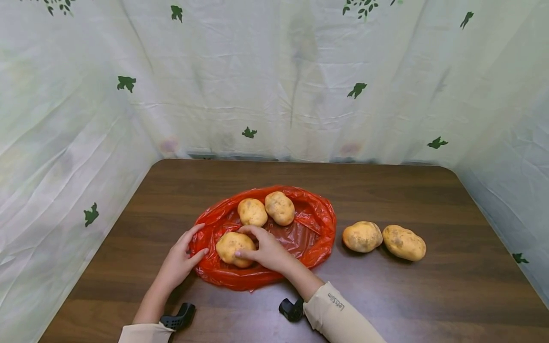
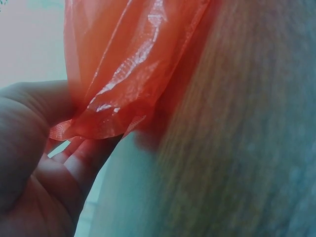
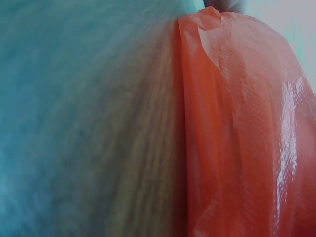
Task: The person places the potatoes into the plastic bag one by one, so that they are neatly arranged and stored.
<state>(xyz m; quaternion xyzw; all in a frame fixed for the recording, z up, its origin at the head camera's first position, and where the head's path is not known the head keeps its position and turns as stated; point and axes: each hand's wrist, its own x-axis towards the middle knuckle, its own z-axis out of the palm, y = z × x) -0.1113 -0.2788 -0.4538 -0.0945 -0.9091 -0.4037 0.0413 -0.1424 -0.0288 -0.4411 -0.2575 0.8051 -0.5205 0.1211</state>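
Observation:
A red plastic bag (image 1: 315, 252) lies spread on the table, its mouth facing up and its rim bunched in a ring. At the bag's left rim, my left hand (image 1: 177, 259) pinches the plastic; the left wrist view has the thumb and fingers (image 2: 94, 158) on either side of the bag's edge. Inside the bag's near left part, my right hand (image 1: 270, 250) holds a knobbly potato (image 1: 228, 245) between thumb and fingers. Two more potatoes, one rounder (image 1: 252, 212) and one longer (image 1: 280, 208), sit touching at the bag's far side. The right wrist view shows mostly red plastic (image 3: 256, 123).
On the brown wooden table (image 1: 386, 295), right of the bag, two potatoes lie side by side: a nearer-to-bag one (image 1: 362, 237) and an oblong one (image 1: 404, 243). A pale curtain (image 1: 274, 85) with green leaf prints encloses the table at back and sides.

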